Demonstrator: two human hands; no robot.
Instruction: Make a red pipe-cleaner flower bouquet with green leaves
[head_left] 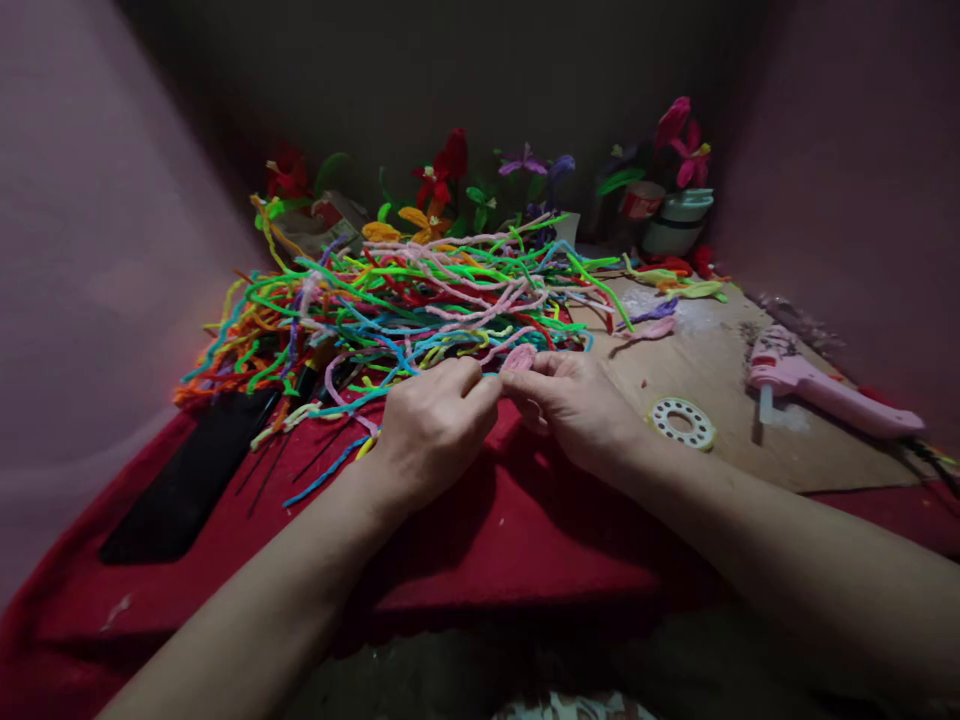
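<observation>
Between my two hands is a pink pipe cleaner (519, 357), bent into a small loop. My right hand (581, 400) pinches it between thumb and fingers. My left hand (442, 415) is closed in a fist-like grip right beside it, thumb and forefinger meeting at the loop's left side; the piece they grip there is mostly hidden. Just behind both hands lies a big tangled heap of pipe cleaners (420, 290) in pink, green, blue, red, orange and yellow. A few strands reach toward my left wrist.
A black phone-like slab (187, 480) lies left on the red cloth (525, 560). To the right, a cardboard sheet (637, 370) carries a pink glue gun (832, 390), a white holed disc (681, 424) and pink petals (649, 330). Pipe-cleaner flowers (435, 190) stand behind, with a pale pot (679, 225).
</observation>
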